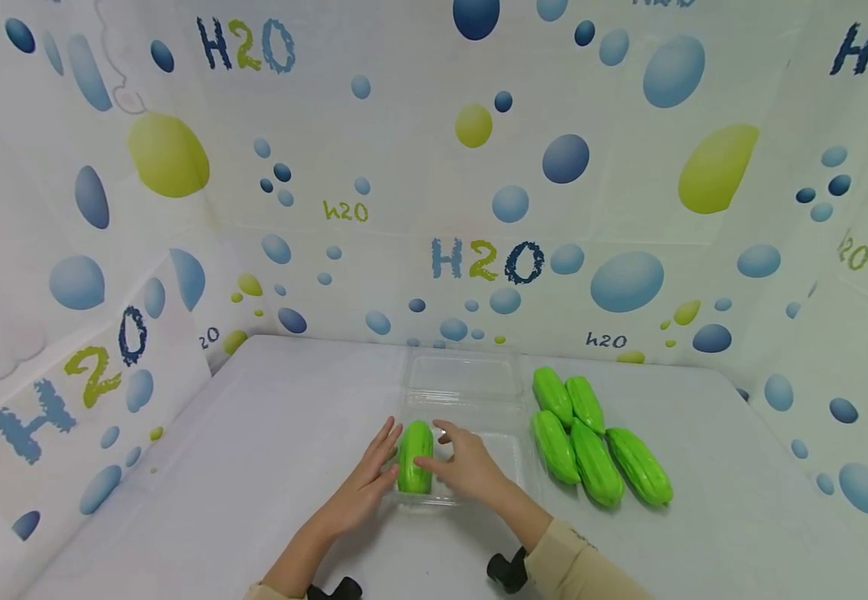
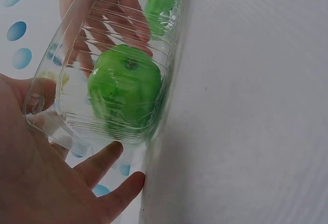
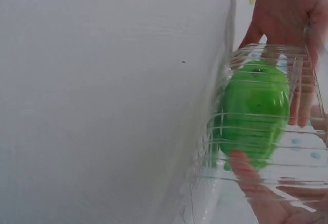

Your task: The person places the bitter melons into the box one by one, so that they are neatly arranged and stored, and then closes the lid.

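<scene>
A ridged, glossy green vegetable (image 1: 415, 479), shaped like a short cucumber, lies lengthwise at the left side of a clear plastic clamshell container (image 1: 510, 457). The container's lid (image 1: 464, 375) is folded back, away from me. My left hand (image 1: 362, 487) is beside the container's left wall, its fingers extended; the left wrist view shows its thumb by the rim. Over the container, my right hand (image 1: 471, 468) has its thumb in front of the vegetable and its fingers spread apart beyond it. Whether that thumb touches the vegetable I cannot tell.
Several similar green vegetables (image 1: 593, 462) lie grouped on the white table (image 1: 253, 450), right of the container. A patterned curtain (image 1: 396, 167) stands behind the table and along both sides. Black wrist devices (image 1: 507, 572) show near both sleeves.
</scene>
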`<state>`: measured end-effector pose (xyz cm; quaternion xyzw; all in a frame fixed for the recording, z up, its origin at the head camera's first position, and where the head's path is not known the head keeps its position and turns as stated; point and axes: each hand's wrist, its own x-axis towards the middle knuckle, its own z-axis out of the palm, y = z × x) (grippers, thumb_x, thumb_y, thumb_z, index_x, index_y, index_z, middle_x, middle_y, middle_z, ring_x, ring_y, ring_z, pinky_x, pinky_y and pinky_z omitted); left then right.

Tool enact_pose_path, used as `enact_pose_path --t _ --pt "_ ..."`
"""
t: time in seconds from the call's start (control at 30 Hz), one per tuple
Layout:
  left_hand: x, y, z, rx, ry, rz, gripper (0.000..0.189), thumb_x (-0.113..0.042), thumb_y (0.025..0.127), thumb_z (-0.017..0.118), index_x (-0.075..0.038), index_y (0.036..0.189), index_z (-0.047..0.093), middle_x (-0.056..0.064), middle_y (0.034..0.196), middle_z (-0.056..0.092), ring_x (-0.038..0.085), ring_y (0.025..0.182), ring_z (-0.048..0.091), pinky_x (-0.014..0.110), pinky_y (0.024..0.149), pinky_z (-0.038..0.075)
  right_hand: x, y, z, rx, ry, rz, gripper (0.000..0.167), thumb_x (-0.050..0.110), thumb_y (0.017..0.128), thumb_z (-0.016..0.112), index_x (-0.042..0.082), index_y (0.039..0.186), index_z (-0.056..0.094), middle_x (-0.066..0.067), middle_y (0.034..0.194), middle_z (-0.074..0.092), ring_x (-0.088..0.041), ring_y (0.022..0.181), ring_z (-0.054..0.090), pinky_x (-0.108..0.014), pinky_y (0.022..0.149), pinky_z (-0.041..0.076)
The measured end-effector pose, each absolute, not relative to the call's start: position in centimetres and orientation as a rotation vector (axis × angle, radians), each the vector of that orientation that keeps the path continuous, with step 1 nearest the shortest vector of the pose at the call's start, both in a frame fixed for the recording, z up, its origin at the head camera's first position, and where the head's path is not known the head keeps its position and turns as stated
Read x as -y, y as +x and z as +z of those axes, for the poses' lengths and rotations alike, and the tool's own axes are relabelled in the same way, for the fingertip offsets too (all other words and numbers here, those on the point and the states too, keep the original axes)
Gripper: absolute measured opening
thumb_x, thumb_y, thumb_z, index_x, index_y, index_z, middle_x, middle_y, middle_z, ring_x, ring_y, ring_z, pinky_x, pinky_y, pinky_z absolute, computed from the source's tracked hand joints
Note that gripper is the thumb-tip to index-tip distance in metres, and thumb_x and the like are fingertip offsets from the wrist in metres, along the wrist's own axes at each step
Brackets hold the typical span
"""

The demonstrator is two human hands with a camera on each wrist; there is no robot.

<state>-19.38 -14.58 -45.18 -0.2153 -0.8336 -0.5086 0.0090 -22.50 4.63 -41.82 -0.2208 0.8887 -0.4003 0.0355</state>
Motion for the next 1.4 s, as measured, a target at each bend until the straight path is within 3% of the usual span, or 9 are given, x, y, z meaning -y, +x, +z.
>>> enact_pose_path --t 0.23,0.63,0.93,1.4 --pt "14.6 -19.4 -45.1 2.592 -0.685 -1.597 0.053 -0.016 0.098 0.039 -0.004 0.146 0.018 0.015 0.152 0.003 0.039 0.129 0.030 0.056 0.101 0.026 -5.3 -22.7 -41.3 -2.734 -0.693 -1.294 0.068 0.035 0.085 0.065 -0.003 0.134 0.039 -0.025 0.117 0.055 -0.025 0.076 0.065 -0.033 0.064 0.053" --pt "14.6 -19.3 -45.1 2.622 -0.648 -1.577 0.054 -0.021 0.099 0.038 -0.004 0.146 0.017 0.014 0.152 0.002 0.040 0.129 0.029 0.058 0.101 0.024 -6.4 -22.8 -40.2 -2.759 -0.651 -1.371 0.071 0.033 0.082 0.068 0.001 0.137 0.037 -0.024 0.119 0.054 -0.029 0.085 0.065 -0.034 0.065 0.054" --pt "14.7 -19.3 -45.0 2.590 -0.677 -1.621 0.054 -0.016 0.098 0.040 -0.004 0.146 0.018 0.014 0.152 0.003 0.040 0.129 0.030 0.057 0.102 0.024 -7.3 -22.9 -39.7 -2.801 -0.592 -1.406 0.074 0.041 0.080 0.068 0.005 0.137 0.038 -0.020 0.119 0.055 -0.026 0.087 0.065 -0.032 0.066 0.054" --pt "14.7 -19.3 -45.2 2.600 -0.665 -1.582 0.053 -0.018 0.098 0.039 -0.004 0.146 0.018 0.014 0.152 0.003 0.040 0.128 0.031 0.058 0.101 0.024 -9.0 -22.7 -39.1 -2.817 -0.488 -1.523 0.076 0.039 0.075 0.074 0.009 0.137 0.041 -0.013 0.116 0.057 -0.024 0.087 0.064 -0.033 0.070 0.054"
